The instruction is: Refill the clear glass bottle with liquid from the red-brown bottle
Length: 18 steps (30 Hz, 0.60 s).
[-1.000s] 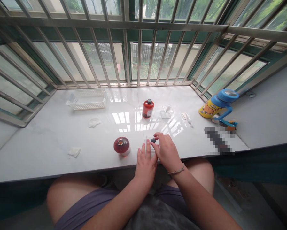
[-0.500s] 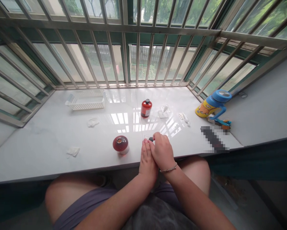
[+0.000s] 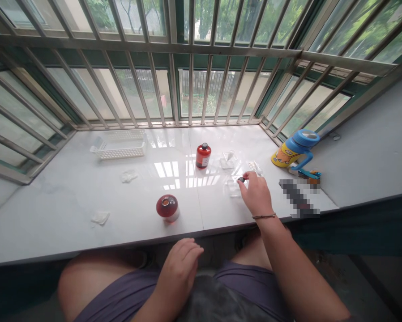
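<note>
The right hand (image 3: 257, 194) is above the right half of the white table (image 3: 60, 192), its thumb and fingertips nearly closed on a small dark cap (image 3: 241, 179). A clear plastic holder (image 3: 234, 193) lies just beside these fingertips, to their left; whether cap and holder touch cannot be told. The left hand (image 3: 179, 264) is off the near table edge, above the lap, half open with fingers loosely bent together; nothing is visible in it.

Left of centre stands an uncapped red bottle (image 3: 168, 208), upright, its round mouth exposed. Farther back, near the middle, stands a capped red bottle (image 3: 203, 155) with a pale label and dark top. A clear square stand (image 3: 228, 160) lies to its right, with crumpled white material (image 3: 255, 167) beyond. At rear left is a white perforated basket (image 3: 120, 153); two crumpled tissues (image 3: 129, 176) lie nearer. At right stands a yellow-and-blue handled drinking bottle (image 3: 290, 152), behind a pixelated dark object (image 3: 298, 197).
</note>
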Available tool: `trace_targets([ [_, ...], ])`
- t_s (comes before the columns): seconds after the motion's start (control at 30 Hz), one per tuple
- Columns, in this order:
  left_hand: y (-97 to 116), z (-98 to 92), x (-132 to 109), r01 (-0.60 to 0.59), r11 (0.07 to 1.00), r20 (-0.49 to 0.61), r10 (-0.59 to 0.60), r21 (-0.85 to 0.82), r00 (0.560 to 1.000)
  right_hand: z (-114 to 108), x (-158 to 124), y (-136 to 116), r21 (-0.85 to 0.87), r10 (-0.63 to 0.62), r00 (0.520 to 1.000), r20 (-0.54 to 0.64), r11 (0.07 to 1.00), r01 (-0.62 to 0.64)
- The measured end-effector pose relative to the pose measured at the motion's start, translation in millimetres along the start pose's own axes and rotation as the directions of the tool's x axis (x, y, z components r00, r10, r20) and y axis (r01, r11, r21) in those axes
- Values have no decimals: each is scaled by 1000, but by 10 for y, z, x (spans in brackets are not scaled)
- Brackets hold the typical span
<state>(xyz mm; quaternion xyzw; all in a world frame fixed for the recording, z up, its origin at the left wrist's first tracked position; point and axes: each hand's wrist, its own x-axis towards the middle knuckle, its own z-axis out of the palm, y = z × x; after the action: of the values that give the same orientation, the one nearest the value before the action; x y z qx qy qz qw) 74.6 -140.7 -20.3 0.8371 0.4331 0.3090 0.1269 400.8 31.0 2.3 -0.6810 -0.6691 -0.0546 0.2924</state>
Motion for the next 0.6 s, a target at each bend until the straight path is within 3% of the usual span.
trace_targets([
  [0.17,-279,-321,-328,198,978,-35,-201,-72,979,82,68,300,27,49,998,25,998,-50],
  [0.3,-358,-524,-429,308,948,-110,-316,-83,943,109,179,540,-20,134,991,6,991,-133],
  [0.43,-361,-666,-442,369,926,-157,-376,-73,913,150,434,894,-125,274,962,-5,954,-272],
  [0.6,-375,-730,-393,365,930,-198,-367,-50,909,278,710,1217,-175,400,915,51,906,-386],
])
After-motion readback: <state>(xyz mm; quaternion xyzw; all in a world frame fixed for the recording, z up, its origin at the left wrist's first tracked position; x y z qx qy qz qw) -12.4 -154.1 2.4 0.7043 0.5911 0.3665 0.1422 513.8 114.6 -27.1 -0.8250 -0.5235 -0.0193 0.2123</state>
